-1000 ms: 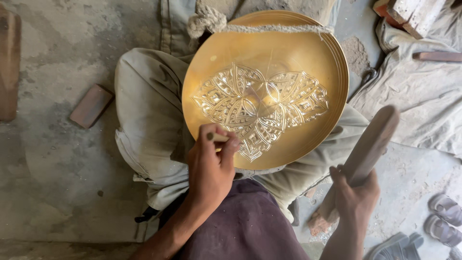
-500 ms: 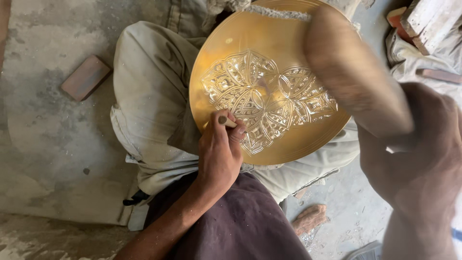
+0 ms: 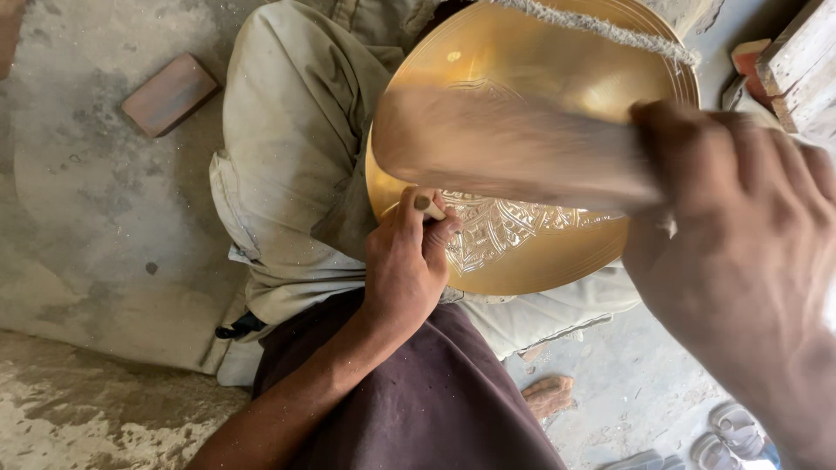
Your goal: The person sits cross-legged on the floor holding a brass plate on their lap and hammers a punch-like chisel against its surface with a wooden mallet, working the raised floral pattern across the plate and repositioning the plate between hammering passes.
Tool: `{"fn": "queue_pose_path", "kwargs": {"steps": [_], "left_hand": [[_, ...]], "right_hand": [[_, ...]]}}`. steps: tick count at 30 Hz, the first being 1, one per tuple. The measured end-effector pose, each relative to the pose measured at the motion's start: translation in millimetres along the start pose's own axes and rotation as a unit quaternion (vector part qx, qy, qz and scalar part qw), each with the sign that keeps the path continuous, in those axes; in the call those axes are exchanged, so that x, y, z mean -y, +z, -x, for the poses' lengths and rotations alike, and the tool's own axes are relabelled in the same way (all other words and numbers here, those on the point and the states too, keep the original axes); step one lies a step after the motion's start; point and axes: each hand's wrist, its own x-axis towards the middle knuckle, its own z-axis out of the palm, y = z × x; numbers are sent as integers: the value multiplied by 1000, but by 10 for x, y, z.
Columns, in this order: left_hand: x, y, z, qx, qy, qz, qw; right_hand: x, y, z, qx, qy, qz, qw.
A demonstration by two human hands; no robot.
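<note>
A round brass plate (image 3: 557,70) with an engraved flower pattern rests on my lap, a cord across its top rim. My left hand (image 3: 405,261) is closed on a small metal chisel (image 3: 428,206) whose tip stands on the engraving near the plate's lower left. My right hand (image 3: 749,261), large and close to the camera, grips a wooden mallet (image 3: 505,144). The mallet is blurred and lies across the plate, just above the chisel's head, hiding most of the pattern.
A brick (image 3: 168,93) lies on the concrete floor at upper left. Wooden blocks (image 3: 797,65) sit at upper right. A bare foot (image 3: 549,396) and sandals (image 3: 736,431) show at lower right. My legs in pale trousers (image 3: 292,157) support the plate.
My right hand has swung the mallet up from beside my right knee and across over the plate toward the chisel. My left hand stays put on the chisel. The view has moved closer.
</note>
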Motion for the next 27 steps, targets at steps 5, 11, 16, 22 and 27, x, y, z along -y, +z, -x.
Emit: {"fn": "queue_pose_path", "kwargs": {"steps": [5, 11, 16, 22, 27], "left_hand": [[-34, -21, -43, 9, -3, 48, 999], [-63, -38, -65, 27, -12, 42, 999], [-77, -26, -78, 50, -53, 98, 993], [-108, -10, -83, 50, -59, 96, 992], [-90, 3, -84, 41, -32, 65, 997]], "right_hand": [[41, -64, -183, 6, 12, -14, 1000], [-17, -12, -152, 14, -51, 33, 998], [-25, 51, -105, -4, 38, -98, 995], [-36, 5, -255, 9, 28, -140, 990], [-17, -9, -152, 3, 0, -24, 1000]]}}
